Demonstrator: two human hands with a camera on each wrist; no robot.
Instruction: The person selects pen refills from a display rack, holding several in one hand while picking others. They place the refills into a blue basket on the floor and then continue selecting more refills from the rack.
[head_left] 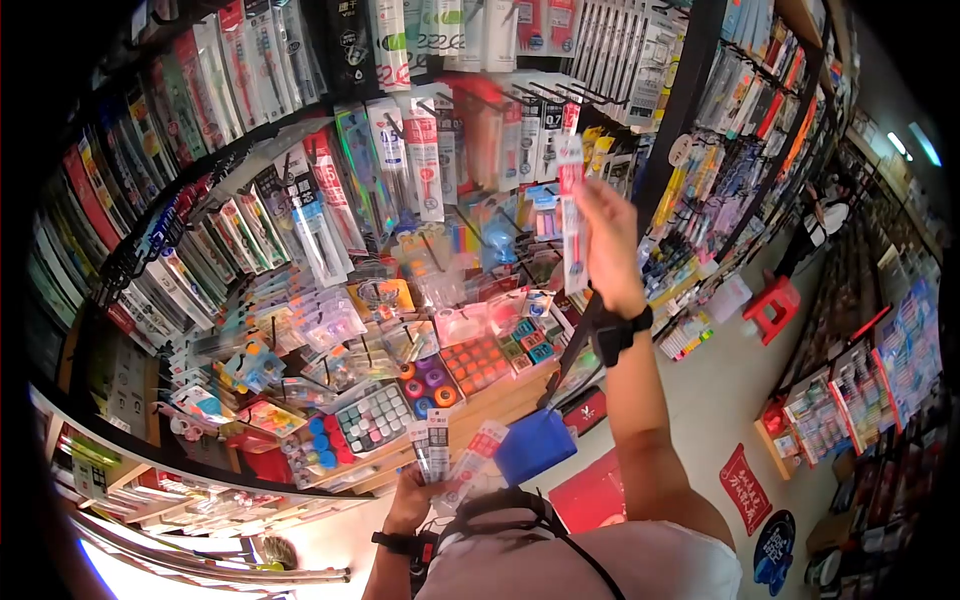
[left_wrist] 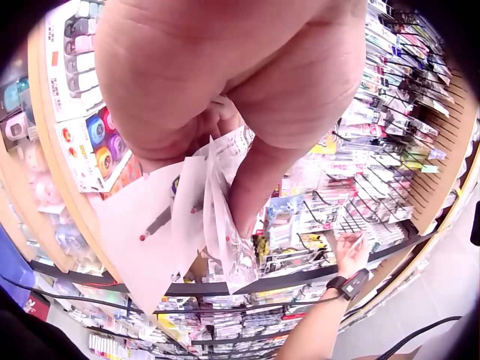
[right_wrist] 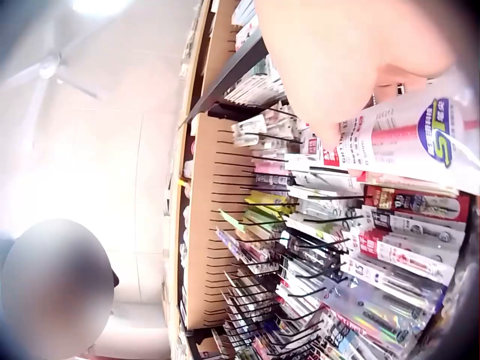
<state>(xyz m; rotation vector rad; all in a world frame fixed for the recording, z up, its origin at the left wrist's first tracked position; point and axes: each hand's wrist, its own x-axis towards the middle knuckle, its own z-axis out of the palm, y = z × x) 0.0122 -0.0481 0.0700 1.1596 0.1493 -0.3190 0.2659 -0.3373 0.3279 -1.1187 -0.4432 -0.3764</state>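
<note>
My right hand (head_left: 610, 245) is raised in front of the hanging stock and pinches a slim clear packet (head_left: 573, 215) with a red-and-white top. In the right wrist view this packet (right_wrist: 397, 137) shows a red pen-like shape inside and a blue oval label. Low and nearer my body, my left hand (head_left: 408, 502) grips several flat packets (head_left: 432, 447), some with black-and-white print and some with pink-red tops. The left wrist view shows their white and clear sleeves (left_wrist: 161, 225) fanned out below my thumb and fingers, with thin red-tipped pens or refills inside.
Packaged pens (head_left: 425, 160) hang on black hooks across the curved rack. Below them lies a shelf with boxed round pots (head_left: 430, 385). A blue bin (head_left: 535, 447) stands under the shelf edge. To the right are a red stool (head_left: 772, 308) and another display stand (head_left: 840, 400).
</note>
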